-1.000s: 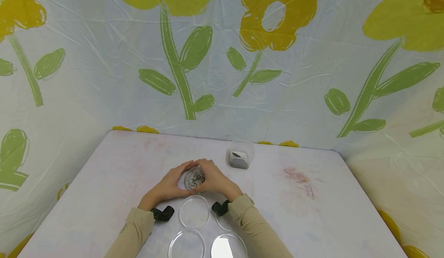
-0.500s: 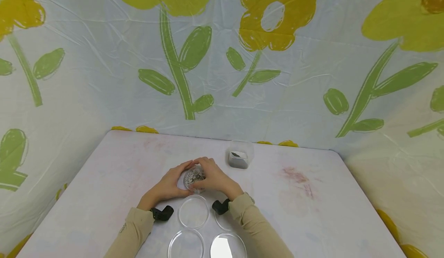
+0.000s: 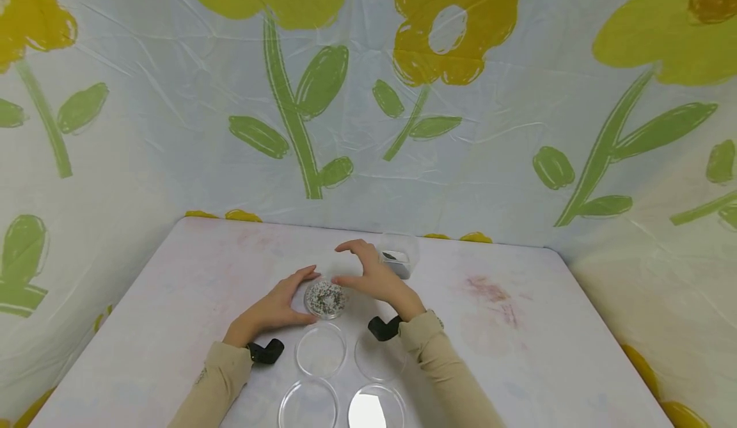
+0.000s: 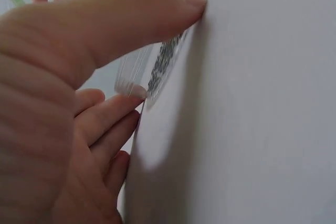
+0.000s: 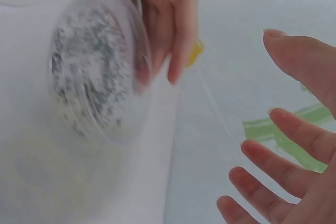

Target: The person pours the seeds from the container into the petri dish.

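Observation:
A round clear petri dish lies on the table, with black and white granules spread inside it. My left hand holds it from the left, thumb at the near edge and fingertips at the far edge. In the left wrist view the thumb and a fingertip touch opposite sides of the dish wall. Just to the dish's right, my right hand is off it, its fingers spread with nothing between them. The right wrist view shows the granules blurred.
Several clear round dishes or lids stand close together nearer me, among them one rim and another with a bright reflection. Behind the right hand is a clear square container with dark grey contents. A flowered cloth rises behind the table.
My right hand has let go of the petri dish and moved right and away, uncovering more of the granules. My left hand has stayed at the dish.

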The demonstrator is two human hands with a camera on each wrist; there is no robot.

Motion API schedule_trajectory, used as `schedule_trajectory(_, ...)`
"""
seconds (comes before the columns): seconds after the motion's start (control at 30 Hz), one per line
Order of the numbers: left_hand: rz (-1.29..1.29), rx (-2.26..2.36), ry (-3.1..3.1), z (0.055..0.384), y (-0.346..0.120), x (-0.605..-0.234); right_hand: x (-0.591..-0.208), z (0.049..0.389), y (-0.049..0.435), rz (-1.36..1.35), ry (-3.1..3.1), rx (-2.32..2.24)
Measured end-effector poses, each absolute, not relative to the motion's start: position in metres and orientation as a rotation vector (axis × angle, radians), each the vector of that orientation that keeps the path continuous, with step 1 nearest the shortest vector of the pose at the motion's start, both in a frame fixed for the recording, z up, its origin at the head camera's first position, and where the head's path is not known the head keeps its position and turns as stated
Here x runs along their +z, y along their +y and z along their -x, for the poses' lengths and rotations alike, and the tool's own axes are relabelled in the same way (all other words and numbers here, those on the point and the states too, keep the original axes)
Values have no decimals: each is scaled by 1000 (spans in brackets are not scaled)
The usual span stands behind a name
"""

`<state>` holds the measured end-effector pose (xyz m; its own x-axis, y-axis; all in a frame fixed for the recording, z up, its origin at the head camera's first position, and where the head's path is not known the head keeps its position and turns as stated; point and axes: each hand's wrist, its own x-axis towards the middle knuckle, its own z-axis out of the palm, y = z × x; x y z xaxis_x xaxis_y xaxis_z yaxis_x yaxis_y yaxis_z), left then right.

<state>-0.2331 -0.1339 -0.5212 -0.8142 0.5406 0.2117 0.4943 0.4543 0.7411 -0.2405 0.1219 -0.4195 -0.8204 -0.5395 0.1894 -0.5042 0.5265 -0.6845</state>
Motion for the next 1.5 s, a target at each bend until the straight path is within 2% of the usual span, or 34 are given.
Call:
schedule_trajectory(0.37, -830, 1336, 2569, 210, -164, -512, -403, 250, 172, 841, 2791, -1568)
schedule_trajectory(0.7, -862, 1442, 2487, 174, -168, -514, -403, 246, 219, 679, 2583, -2094)
schedule_trajectory(1.1, -1030, 1445, 2540, 152, -155, -515, -480, 265, 246, 282, 2193, -2475)
schedule_trajectory(1.3, -1110, 1434, 2546, 154, -154, -515, -498, 274, 246, 160, 2160, -2345)
schedule_trajectory(1.5, -1172, 1422, 2515, 156, -153, -514, -503, 281, 244, 185, 2153, -2254)
